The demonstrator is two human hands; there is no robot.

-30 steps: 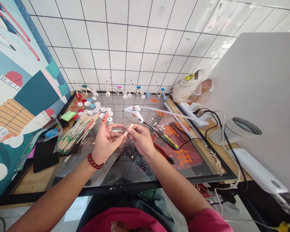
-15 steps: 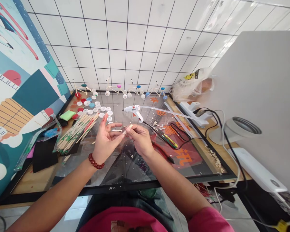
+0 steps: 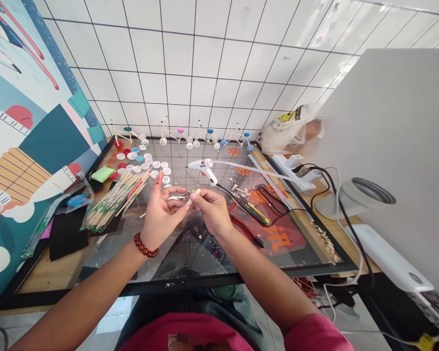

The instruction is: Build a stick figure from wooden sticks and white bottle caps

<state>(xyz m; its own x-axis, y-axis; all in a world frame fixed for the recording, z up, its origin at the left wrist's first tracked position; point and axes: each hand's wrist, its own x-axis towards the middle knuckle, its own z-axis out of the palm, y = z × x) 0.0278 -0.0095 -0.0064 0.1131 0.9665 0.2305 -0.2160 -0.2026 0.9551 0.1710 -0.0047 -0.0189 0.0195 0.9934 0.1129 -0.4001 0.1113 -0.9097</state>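
Observation:
Above the middle of the glass-topped table, my left hand [image 3: 161, 209] and my right hand [image 3: 214, 210] meet at the fingertips. Between them are short pale wooden stick pieces [image 3: 193, 196], pinched by the right thumb and fingers. The left thumb and a finger press on the lower end, while the left index finger points up. How many pieces there are I cannot tell. Just beyond the hands lies a white glue gun [image 3: 204, 169], its nozzle pointing left. To the left lies a bundle of wooden chopsticks [image 3: 115, 202].
Bottle caps [image 3: 156, 165] are scattered behind the chopsticks. Small stick-and-cap bicycles [image 3: 177, 136] stand along the wall. Right of my hands are a cutter knife [image 3: 258, 213], red-handled pliers [image 3: 247, 231] and black cable. A power strip [image 3: 294, 171] sits at the right edge.
Both hands stay almost in place, with the stick pieces still pinched between them. The view has shifted very slightly; the things on the table have not moved.

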